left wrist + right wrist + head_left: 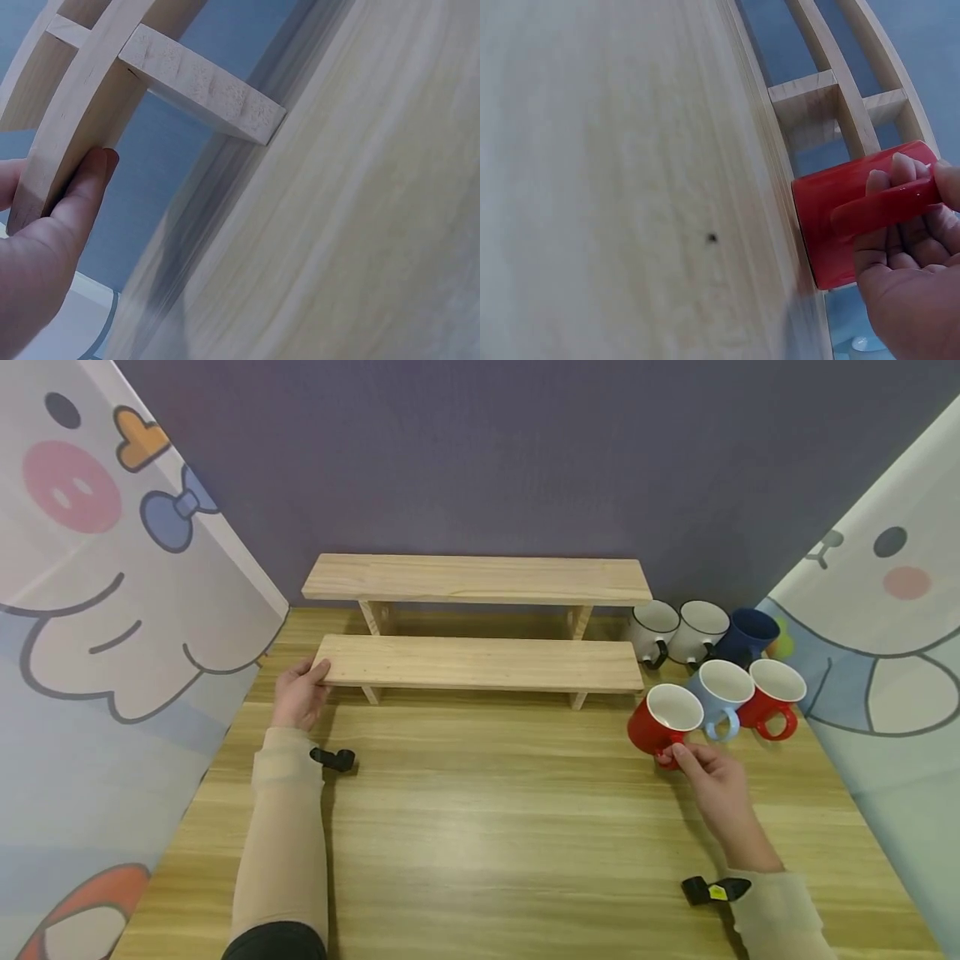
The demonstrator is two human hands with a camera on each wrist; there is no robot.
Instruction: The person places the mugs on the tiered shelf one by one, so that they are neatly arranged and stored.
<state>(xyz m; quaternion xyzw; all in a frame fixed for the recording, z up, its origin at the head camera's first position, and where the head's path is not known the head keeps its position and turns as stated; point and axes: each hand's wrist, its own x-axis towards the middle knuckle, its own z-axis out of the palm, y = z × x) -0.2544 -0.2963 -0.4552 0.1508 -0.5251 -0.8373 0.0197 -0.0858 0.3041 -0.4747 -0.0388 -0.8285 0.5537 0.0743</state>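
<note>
A two-tier wooden shelf (480, 663) stands at the back of the table. My left hand (299, 695) grips the left end of its lower board, and in the left wrist view the thumb lies under the board (82, 112). On the right, my right hand (716, 785) holds a red mug (662, 720) by its handle, fingers curled through it in the right wrist view (889, 202). The mug is upright with a white inside. Just behind it are a light blue mug (722, 693) and another red mug (772, 693).
Behind those stand two white mugs with black handles, one nearer the shelf (651, 631) and one beside it (697, 633), then a dark blue mug (746, 637). Cartoon-printed panels (900, 610) flank the table (510, 827), and a dark grey wall (480, 460) rises behind.
</note>
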